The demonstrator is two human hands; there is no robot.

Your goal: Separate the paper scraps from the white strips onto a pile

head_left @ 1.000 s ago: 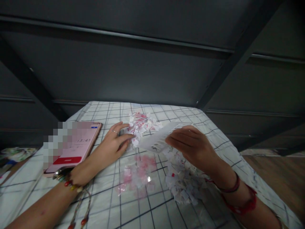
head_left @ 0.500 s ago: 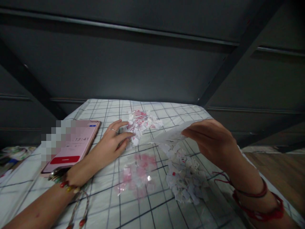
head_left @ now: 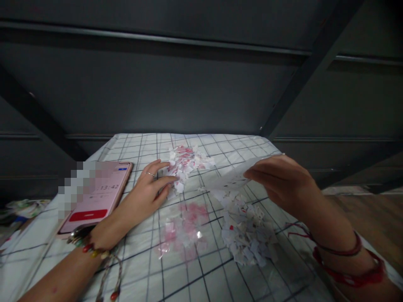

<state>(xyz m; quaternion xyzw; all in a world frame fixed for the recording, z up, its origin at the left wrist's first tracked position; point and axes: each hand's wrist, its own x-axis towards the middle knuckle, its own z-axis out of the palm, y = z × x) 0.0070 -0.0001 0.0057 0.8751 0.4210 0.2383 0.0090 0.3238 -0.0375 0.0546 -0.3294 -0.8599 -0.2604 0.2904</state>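
Pinching a thin white sheet (head_left: 225, 178) by its right end, the right hand (head_left: 283, 180) holds it slanted above the checked cloth (head_left: 141, 147) in the head view, fingers closed together on it. The sheet's lower left part reaches over the upper edge of the right-hand scrap pile (head_left: 248, 235), near the middle of the cloth. A row of dark marks runs along it, perhaps slits or print; the blur makes it hard to say. The left hand (head_left: 146, 195), wearing a ring (head_left: 150, 174), lies with its fingers loosely parted, the tips at the edge of the far scrap pile (head_left: 185, 161), white with red bits on top. Whether it grips any scrap cannot be told. Clear and pink plastic pieces (head_left: 185, 230) lie nearer the person, between the left forearm and the right-hand scrap pile. Left of that forearm rests a phone (head_left: 94, 197), partly pixelated.
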